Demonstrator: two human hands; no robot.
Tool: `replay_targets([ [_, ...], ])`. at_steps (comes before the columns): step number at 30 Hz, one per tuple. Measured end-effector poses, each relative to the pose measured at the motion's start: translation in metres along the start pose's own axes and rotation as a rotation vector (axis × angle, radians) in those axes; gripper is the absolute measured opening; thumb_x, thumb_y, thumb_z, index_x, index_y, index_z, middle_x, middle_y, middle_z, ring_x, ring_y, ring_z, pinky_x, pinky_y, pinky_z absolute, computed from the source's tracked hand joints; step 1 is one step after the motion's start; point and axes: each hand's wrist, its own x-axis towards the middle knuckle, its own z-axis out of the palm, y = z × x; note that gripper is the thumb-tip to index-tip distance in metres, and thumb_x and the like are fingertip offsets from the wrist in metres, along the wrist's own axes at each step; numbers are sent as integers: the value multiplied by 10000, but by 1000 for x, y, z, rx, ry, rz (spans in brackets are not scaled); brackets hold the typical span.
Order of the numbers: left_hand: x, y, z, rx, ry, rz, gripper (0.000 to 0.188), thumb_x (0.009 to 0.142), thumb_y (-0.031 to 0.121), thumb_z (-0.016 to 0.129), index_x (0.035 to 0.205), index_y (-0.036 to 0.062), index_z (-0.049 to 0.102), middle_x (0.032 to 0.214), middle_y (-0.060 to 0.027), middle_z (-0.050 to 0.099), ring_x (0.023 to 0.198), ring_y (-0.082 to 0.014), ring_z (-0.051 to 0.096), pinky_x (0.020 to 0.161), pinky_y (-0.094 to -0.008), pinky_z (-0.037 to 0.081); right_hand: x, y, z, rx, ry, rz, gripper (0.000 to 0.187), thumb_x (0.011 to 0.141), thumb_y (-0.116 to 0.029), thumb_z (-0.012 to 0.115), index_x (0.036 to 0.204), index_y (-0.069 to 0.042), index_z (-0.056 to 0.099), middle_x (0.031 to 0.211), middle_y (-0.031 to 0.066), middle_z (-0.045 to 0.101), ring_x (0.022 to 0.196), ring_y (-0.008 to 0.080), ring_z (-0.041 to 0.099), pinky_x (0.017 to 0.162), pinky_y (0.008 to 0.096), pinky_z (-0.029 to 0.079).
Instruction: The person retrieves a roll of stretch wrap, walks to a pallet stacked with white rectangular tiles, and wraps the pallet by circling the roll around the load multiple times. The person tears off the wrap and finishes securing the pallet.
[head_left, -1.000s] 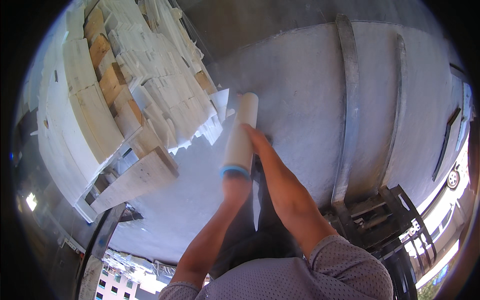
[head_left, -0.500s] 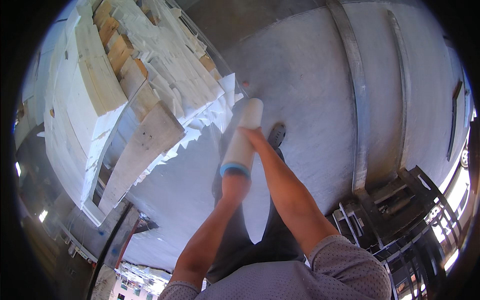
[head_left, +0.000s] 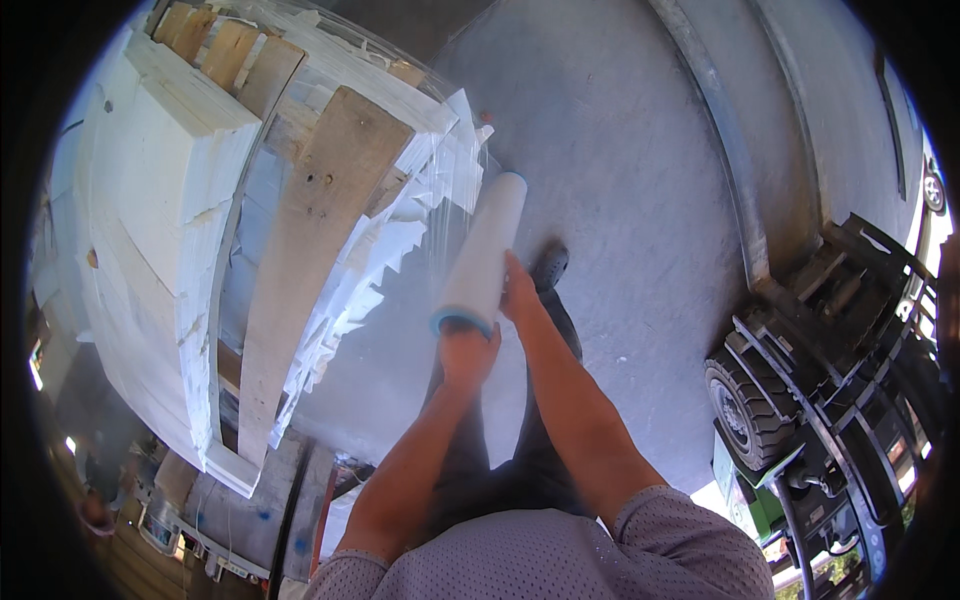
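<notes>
Left hand and right hand clamped on roll | long, whitish cylinder | blue-rimmed near end

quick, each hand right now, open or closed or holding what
Left hand: holding the white roll at its blue-rimmed near end.
Right hand: against the roll's right side; how far closed cannot be told.

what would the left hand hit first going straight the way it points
Apparently the white cylindrical film roll, whose blue-rimmed near end the left hand seems to grip; depth inside is unclear.
</notes>
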Motion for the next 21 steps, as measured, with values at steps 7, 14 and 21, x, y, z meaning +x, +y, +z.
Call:
replay_targets([
  [7, -29, -62, 31, 174, -139, 543, 166, 736, 196, 685, 743, 32, 660, 733, -161, 634, 791, -316, 625, 830, -405, 442, 35, 1, -2, -515, -13, -65, 738, 825, -505, 638, 1299, 32, 459, 1201, 163, 556, 1050, 344, 576, 845, 447, 514],
  [14, -65, -39, 43, -169, 101, -324, 332, 801, 298, 646, 724, -24, 648, 786, -203, 640, 818, -395, 617, 821, -462, 471, 26, 113, -27, 156, -203, -2, 721, 848, -520, 614, 1303, 20, 472, 1202, 181, 578, 1061, 301, 582, 899, 454, 485],
  [21, -117, -94, 43, 6, 46, 317, 215, 741, 224, 644, 767, 11, 662, 805, -151, 644, 838, -329, 617, 856, -416, 441, -4, 105, -43, -335, 122, -49, 721, 838, -481, 651, 1336, -5, 439, 1271, 222, 525, 1109, 324, 565, 947, 432, 470],
])
